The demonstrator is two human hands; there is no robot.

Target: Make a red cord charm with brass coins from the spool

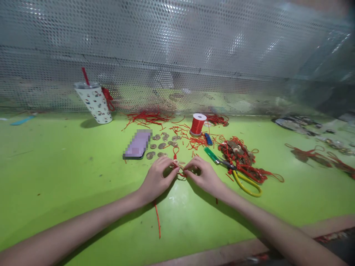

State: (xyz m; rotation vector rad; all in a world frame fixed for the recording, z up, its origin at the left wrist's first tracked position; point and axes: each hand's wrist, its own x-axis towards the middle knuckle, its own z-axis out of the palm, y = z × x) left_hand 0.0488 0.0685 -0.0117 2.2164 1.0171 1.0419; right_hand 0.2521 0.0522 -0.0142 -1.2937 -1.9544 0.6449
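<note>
My left hand (161, 174) and my right hand (203, 176) meet over the green table, each pinching part of a red cord (181, 174). The cord forms small loops between my fingertips. Just above them, a knotted red loop (175, 153) with a pale round piece at its base points away from me. One loose cord end (158, 220) trails below my left wrist, and a short tip shows under my right forearm. Several old-looking coins (161, 146) lie just beyond my left hand. My fingers partly hide the knot.
Right of my hands lie yellow-handled scissors (249, 186), a green lighter (211, 155) and a pile of corded coins (238, 151). Farther back stand a red thread spool (197, 125) and a tumbler with a straw (95, 103). A phone (138, 145) lies left; perforated sheeting (166, 55) rises behind.
</note>
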